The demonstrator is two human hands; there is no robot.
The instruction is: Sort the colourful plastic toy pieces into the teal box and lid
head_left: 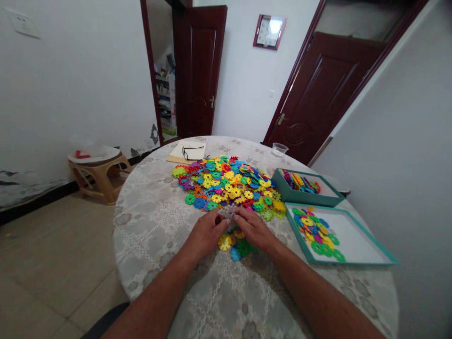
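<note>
Between my two hands is a grey toothed plastic disc piece (228, 212), possibly more than one joined; my fingers cover part of it. My left hand (211, 228) pinches its left side, and my right hand (254, 228) grips the right side. Just beyond them spreads a large heap of colourful snowflake-shaped plastic discs (229, 181), in yellow, blue, green, red, orange and purple. A few loose discs lie below my hands, among them a yellow disc (224, 242) and a blue disc (235, 254).
On the round table (148, 226), a teal box (300, 194) holds rows of discs. Its shallow teal tray (356, 235) has loose discs at the left. Eyeglasses (193, 152) rest on a notebook (176, 151). A clear plastic bowl (279, 149) stands at the far edge.
</note>
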